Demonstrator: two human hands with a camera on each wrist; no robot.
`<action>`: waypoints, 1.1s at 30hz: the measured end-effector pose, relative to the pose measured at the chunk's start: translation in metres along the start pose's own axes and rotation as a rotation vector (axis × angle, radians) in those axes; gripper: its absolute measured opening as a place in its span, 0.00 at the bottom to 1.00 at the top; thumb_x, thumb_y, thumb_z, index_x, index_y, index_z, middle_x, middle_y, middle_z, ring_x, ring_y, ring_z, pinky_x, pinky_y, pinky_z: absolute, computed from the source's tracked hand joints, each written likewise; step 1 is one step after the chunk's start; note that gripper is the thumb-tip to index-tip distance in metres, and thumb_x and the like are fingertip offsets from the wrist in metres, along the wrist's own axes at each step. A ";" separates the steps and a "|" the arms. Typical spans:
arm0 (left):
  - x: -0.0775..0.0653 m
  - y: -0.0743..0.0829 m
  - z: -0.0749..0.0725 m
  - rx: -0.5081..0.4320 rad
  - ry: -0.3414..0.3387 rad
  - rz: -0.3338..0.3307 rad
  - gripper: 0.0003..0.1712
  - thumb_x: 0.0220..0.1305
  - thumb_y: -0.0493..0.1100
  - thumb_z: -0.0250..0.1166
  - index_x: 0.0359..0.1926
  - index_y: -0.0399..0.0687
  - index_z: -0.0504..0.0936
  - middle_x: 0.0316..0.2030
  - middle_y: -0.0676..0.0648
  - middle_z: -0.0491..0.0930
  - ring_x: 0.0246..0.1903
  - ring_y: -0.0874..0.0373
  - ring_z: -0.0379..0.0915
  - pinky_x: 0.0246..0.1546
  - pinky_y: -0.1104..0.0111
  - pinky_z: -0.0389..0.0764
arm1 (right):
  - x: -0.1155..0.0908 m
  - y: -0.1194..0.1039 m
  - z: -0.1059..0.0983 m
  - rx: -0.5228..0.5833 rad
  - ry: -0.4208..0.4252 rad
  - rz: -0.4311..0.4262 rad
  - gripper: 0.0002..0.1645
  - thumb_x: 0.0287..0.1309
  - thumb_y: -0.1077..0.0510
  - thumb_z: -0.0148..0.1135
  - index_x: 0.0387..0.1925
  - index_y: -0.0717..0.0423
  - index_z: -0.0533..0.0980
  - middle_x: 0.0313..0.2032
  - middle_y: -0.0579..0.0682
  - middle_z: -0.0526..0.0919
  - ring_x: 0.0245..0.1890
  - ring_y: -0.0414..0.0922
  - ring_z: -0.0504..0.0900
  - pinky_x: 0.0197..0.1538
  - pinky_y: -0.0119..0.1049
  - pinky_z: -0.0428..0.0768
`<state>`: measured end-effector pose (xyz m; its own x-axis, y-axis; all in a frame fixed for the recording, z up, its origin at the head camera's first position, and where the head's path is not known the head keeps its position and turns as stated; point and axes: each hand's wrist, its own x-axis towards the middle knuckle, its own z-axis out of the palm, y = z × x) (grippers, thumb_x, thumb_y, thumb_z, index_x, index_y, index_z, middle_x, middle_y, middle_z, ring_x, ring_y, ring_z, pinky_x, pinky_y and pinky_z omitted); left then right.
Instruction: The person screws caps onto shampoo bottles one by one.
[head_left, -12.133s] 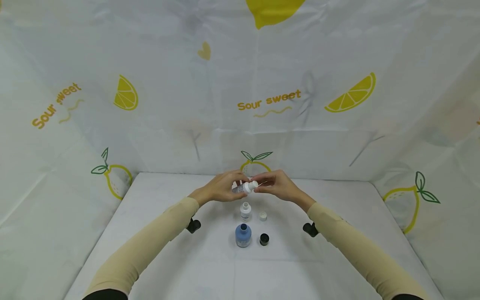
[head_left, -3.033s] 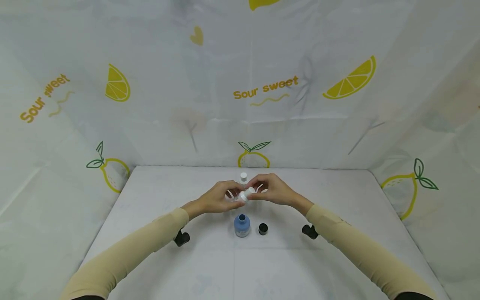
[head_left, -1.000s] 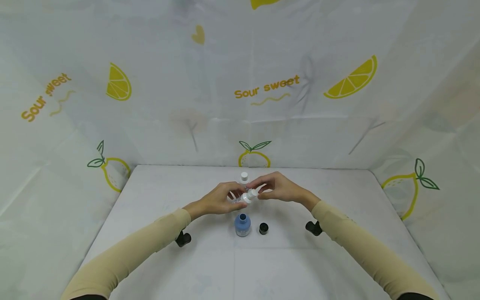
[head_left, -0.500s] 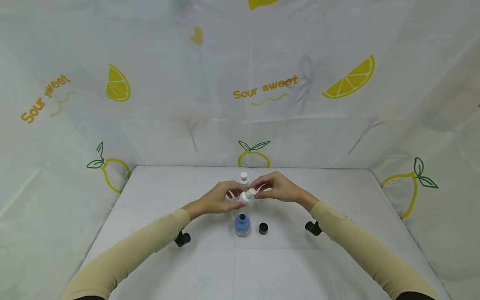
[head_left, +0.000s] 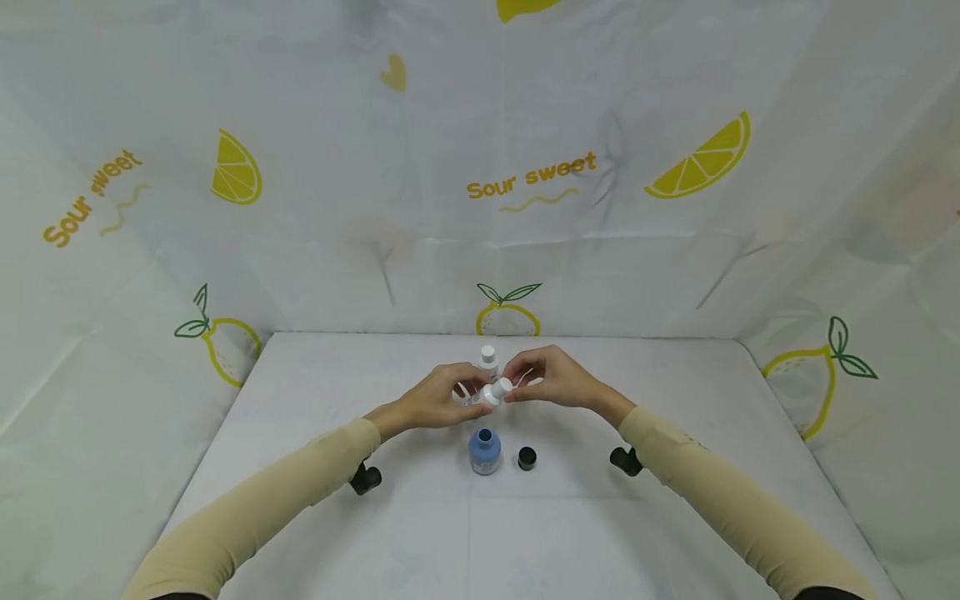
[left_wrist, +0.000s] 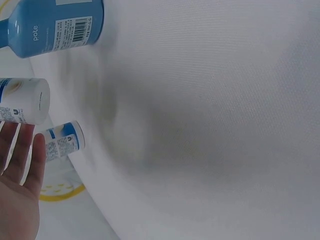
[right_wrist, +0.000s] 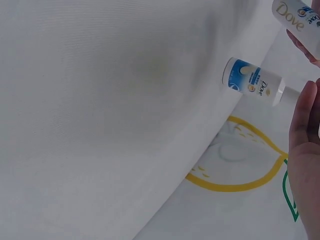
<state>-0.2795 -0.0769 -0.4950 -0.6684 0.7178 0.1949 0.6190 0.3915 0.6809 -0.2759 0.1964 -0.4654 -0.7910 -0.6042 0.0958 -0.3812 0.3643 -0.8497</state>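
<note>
My left hand point(head_left: 438, 397) grips a small white Dove bottle point(right_wrist: 295, 19), held tilted above the table with its capped top toward the right. The thumb and fingers of my right hand point(head_left: 558, 379) pinch the bottle's white cap point(head_left: 502, 385). Behind the hands stands a second white Dove bottle point(head_left: 488, 358) with its cap on, upright and partly hidden. Nearer the person, a blue bottle point(head_left: 484, 454) stands uncapped, its dark mouth showing. To its right lies a black cap point(head_left: 527, 458). The held bottle's base is visible in the left wrist view.
The white table point(head_left: 570, 533) ends at a back edge against a white curtain printed with lemons. Dark wrist cameras, such as the left wrist camera point(head_left: 365, 478), hang below both forearms.
Twelve seconds ago an uncapped white bottle and loose white cap were on the table; neither is there now. A capped white bottle now stands behind. Lately my right fingers shifted slightly at the cap.
</note>
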 end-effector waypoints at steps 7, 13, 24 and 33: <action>0.000 0.002 0.000 0.005 0.000 0.009 0.20 0.67 0.45 0.77 0.57 0.46 0.86 0.47 0.48 0.88 0.45 0.60 0.83 0.49 0.61 0.90 | 0.000 0.000 0.003 -0.034 0.024 0.024 0.15 0.56 0.58 0.84 0.43 0.53 0.87 0.42 0.50 0.91 0.42 0.44 0.87 0.56 0.45 0.90; 0.001 0.002 0.000 0.008 0.004 0.007 0.20 0.67 0.45 0.77 0.57 0.46 0.86 0.47 0.48 0.88 0.45 0.60 0.83 0.48 0.62 0.90 | 0.001 0.000 0.005 -0.059 0.047 0.040 0.14 0.56 0.55 0.84 0.39 0.52 0.85 0.37 0.47 0.88 0.40 0.43 0.84 0.56 0.49 0.90; -0.001 0.001 0.002 0.006 0.022 0.031 0.19 0.68 0.46 0.77 0.56 0.47 0.87 0.45 0.49 0.88 0.44 0.60 0.83 0.46 0.66 0.89 | 0.000 0.000 0.009 -0.087 0.057 0.039 0.14 0.57 0.55 0.84 0.36 0.52 0.83 0.33 0.45 0.84 0.37 0.42 0.82 0.51 0.32 0.87; -0.001 0.004 0.001 0.000 0.021 0.028 0.19 0.67 0.45 0.77 0.56 0.47 0.87 0.46 0.49 0.88 0.44 0.60 0.83 0.46 0.65 0.89 | 0.001 -0.001 0.010 -0.098 0.056 0.044 0.14 0.58 0.53 0.83 0.35 0.51 0.82 0.31 0.44 0.82 0.36 0.42 0.81 0.52 0.36 0.87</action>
<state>-0.2762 -0.0758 -0.4935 -0.6593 0.7164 0.2285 0.6375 0.3713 0.6751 -0.2715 0.1888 -0.4699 -0.8323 -0.5467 0.0910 -0.3885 0.4585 -0.7993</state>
